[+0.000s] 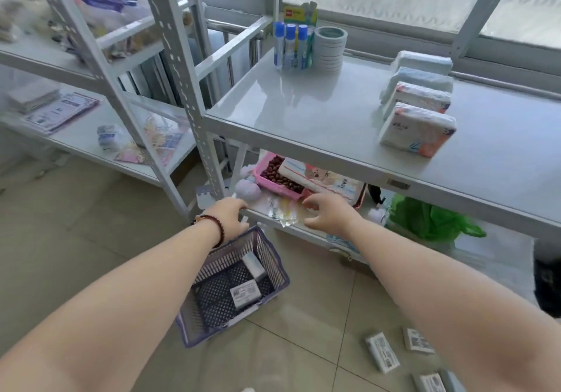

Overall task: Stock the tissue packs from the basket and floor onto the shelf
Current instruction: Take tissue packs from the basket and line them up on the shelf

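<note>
Reaching over the basket (267,258), your left hand (232,214) and right hand (329,212) hover half-spread, empty, at the lower shelf (306,230) front edge.

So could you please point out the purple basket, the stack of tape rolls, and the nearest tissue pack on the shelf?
purple basket (274,265): head view, right side wall.
stack of tape rolls (330,48): head view, side of the stack.
nearest tissue pack (417,130): head view, front face.
</note>
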